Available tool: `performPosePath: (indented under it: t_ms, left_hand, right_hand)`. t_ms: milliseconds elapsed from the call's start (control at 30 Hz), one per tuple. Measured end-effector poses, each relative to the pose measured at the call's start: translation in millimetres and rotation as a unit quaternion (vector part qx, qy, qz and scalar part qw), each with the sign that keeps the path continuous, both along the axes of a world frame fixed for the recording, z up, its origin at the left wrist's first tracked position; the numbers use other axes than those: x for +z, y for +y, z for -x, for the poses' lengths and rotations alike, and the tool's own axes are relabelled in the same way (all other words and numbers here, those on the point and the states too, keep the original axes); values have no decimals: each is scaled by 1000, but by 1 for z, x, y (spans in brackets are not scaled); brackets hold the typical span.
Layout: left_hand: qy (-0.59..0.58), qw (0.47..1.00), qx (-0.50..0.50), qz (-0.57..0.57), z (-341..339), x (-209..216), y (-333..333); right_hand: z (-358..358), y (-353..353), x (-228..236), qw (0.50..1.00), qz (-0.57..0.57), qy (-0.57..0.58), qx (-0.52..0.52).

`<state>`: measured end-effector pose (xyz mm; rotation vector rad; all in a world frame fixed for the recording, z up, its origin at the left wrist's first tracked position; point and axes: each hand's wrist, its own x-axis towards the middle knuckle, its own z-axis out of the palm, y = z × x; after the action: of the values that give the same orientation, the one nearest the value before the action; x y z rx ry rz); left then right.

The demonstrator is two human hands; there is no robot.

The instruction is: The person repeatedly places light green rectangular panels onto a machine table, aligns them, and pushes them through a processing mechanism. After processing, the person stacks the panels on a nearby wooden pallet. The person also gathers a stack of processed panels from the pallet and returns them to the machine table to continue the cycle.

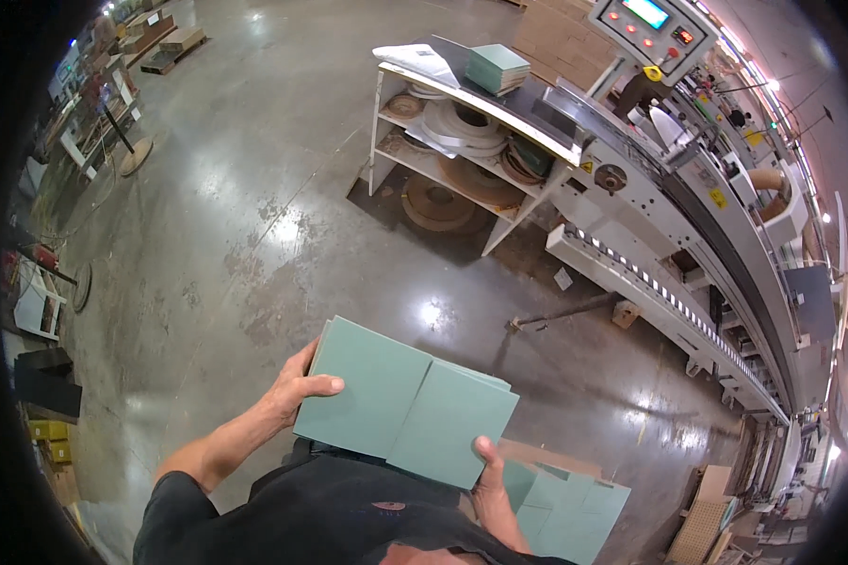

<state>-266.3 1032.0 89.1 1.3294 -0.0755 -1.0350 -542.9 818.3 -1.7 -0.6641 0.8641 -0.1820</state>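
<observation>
Two side-by-side stacks of pale green rectangular panels [405,395] are held level in front of my body. My left hand [297,391] grips the left end, its thumb lying on the top face and its fingers hidden beneath or behind. At the right end, my right hand [487,466] presses its thumb against the near corner, with the other fingers out of sight. Below and right of that hand lie more green panels [579,504] in a low pile, partly covered by my arm.
Ahead on the right stands a long edge-working machine [688,207] with a control panel [655,28]. A shelf table [476,99] at its end carries a stack of green panels [497,68] and coiled banding rolls [462,127]. Grey concrete floor [217,217] stretches left.
</observation>
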Motion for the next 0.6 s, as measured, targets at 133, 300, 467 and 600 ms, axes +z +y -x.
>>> performPosePath:
  t_ms: [133,300,467,600]
  left_hand:
    - [36,999,26,11,-78,-20,-28]
    - [26,998,53,4,-194,-17,-100]
    - [-7,999,48,8,-301,12,-175]
    - [-16,998,54,24,-364,22,-214]
  right_hand:
    - [-92,-55,-18,998,40,-13,51]
    - [-233,-132,-10,995,68,-63,35]
    - [-350,-222,20,991,82,-43,98]
    - [-421,-264,75,996,50,-56,51]
